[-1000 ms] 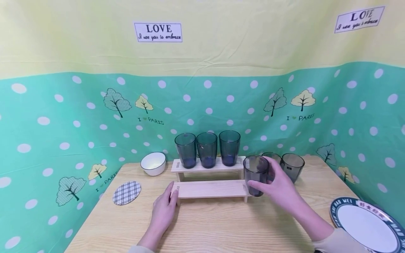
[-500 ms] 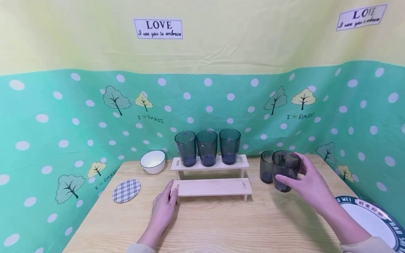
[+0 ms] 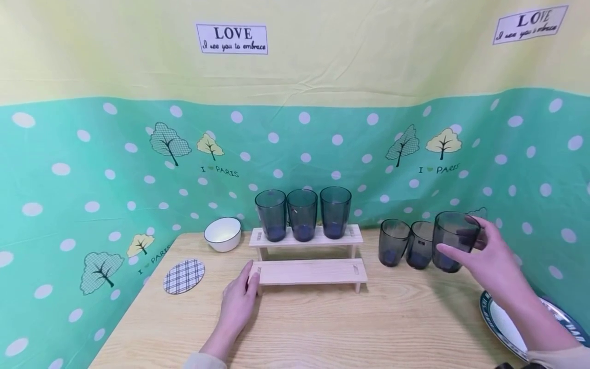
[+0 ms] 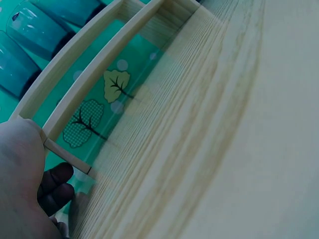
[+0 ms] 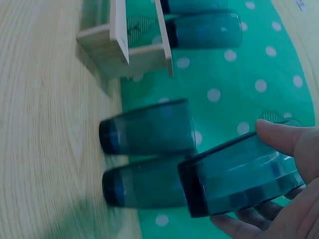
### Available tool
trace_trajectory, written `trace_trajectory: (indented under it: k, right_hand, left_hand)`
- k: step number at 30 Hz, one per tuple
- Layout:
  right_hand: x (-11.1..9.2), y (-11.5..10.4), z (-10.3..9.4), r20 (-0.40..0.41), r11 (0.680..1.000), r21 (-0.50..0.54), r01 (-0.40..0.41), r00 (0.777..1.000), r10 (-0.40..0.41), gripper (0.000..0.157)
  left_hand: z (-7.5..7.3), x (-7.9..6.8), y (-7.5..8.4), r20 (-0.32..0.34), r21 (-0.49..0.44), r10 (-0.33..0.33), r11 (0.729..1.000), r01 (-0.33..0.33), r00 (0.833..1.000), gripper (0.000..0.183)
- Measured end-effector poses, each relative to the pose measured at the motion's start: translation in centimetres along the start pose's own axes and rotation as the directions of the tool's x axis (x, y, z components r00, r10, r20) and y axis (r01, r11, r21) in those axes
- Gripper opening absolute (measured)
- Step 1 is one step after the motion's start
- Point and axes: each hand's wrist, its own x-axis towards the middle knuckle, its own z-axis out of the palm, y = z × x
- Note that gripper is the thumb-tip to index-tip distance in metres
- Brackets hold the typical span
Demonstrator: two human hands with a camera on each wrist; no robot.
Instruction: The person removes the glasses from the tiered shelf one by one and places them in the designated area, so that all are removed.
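On the right in the head view, my right hand (image 3: 490,251) grips a smoky dark glass tumbler (image 3: 454,243), thumb on one side and fingers on the other. The right wrist view has this tumbler (image 5: 239,179) clear of the table, its base towards two others. Those two tumblers (image 3: 394,243) (image 3: 419,246) stand upright side by side on the table. My left hand (image 3: 237,300) holds the left end of the lower step of a two-step wooden rack (image 3: 309,272); its fingers (image 4: 57,186) curl by the end leg. Three matching tumblers (image 3: 301,215) stand on the upper step.
A white bowl (image 3: 223,234) and a checked round coaster (image 3: 184,277) lie left of the rack on the wooden table (image 3: 322,328). A green-rimmed plate (image 3: 500,328) is at the right, partly behind my forearm. A patterned cloth (image 3: 304,133) hangs behind.
My right hand has carried the tumbler rightward from beside the rack, past the two standing tumblers, to their right. The left hand stays at the rack's end.
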Motion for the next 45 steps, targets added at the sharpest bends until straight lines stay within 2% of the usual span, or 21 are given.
trace_trajectory:
  k: [7, 13, 27, 38, 45]
  right_hand:
    - [1.4, 2.5, -1.1, -0.081, 0.999, 0.026, -0.021, 0.996, 0.023, 0.119]
    - [2.4, 3.9, -1.5, -0.108, 0.994, 0.052, -0.098, 0.989, 0.103, 0.123]
    - [4.3, 6.8, -0.4, -0.093, 0.981, 0.081, -0.174, 0.979, 0.181, 0.125]
    - [5.3, 8.0, 0.7, -0.088, 0.980, 0.069, -0.186, 0.978, 0.192, 0.131]
    - [5.5, 8.6, 1.4, -0.075, 0.972, 0.097, -0.214, 0.972, 0.222, 0.130]
  left_hand:
    - [-0.1, 0.1, 0.1, -0.002, 0.002, 0.000, 1.000, 0.000, 1.000, 0.057]
    - [-0.1, 0.1, 0.1, -0.004, 0.004, 0.008, 1.000, -0.007, 1.000, 0.056]
    - [0.0, 0.1, 0.0, -0.010, 0.001, 0.006, 1.000, -0.006, 1.000, 0.055]
    - [0.0, -0.1, 0.2, -0.016, 0.009, 0.011, 1.000, -0.010, 1.000, 0.055]
    - [0.1, 0.0, 0.1, -0.019, 0.016, 0.019, 1.000, -0.019, 1.000, 0.055]
